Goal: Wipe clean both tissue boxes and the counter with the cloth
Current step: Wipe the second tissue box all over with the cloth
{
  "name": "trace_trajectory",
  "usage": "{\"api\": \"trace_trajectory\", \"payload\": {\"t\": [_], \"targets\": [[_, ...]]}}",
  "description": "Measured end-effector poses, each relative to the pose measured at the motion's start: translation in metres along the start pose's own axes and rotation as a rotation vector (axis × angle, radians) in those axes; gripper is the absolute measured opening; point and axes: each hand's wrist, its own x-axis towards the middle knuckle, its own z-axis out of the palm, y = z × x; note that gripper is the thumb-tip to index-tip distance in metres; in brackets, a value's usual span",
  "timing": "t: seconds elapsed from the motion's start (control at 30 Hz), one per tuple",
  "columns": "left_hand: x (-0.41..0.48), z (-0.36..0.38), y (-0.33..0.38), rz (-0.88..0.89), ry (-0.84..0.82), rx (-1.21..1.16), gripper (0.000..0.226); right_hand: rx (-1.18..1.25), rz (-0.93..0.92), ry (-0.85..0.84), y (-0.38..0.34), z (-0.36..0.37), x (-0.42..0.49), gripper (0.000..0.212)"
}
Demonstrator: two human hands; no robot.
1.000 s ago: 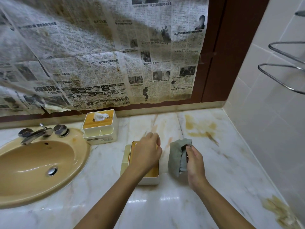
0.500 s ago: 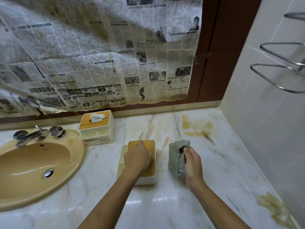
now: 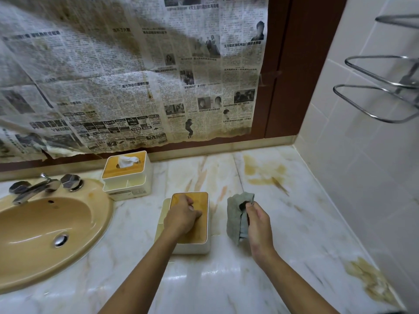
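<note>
Head view: the left fingers [image 3: 195,213] are curled down on the wooden lid of the near tissue box [image 3: 195,247], knuckles up. They are judged to grip or brace the lid at its opening. The opening is covered by the left hand [image 3: 181,220], so the exact hold cannot be confirmed. The right fingers [image 3: 251,206] are closed in a pinch on the cloth [image 3: 234,215], which is bunched and hangs from the right hand [image 3: 258,225]. The cloth is held just beside the box, on its right, apart from it. Whether its lower edge touches the counter [image 3: 226,282] cannot be told.

The grip on the box is judged to steady it so that the cloth can be drawn over it without the box sliding on the smooth marble. No wiping contact is made at this moment.

The far tissue box [image 3: 127,177] stands at the back wall, beside the sink [image 3: 45,230], with a tissue [image 3: 127,160] protruding from its lid. It is well apart from both hands.

Brown stains [image 3: 264,176] are seen on the counter behind the cloth. A further stain [image 3: 371,282] lies near the right edge.

The left side of the near box is partly hidden by the forearm. Dirt on either box is too faint to make out.
</note>
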Motion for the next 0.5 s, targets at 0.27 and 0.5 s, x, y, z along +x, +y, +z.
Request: {"api": "trace_trajectory", "payload": {"t": [0.27, 0.5], "targets": [[0.008, -0.051, -0.001, 0.069, -0.239, -0.298, 0.022, -0.035, -0.129, -0.066, -0.016, 0.008, -0.014, 0.026], [0.015, -0.059, -0.004, 0.006, -0.271, -0.492, 0.023, -0.092, -0.254, -0.178, -0.012, 0.038, -0.035, 0.021]]}}
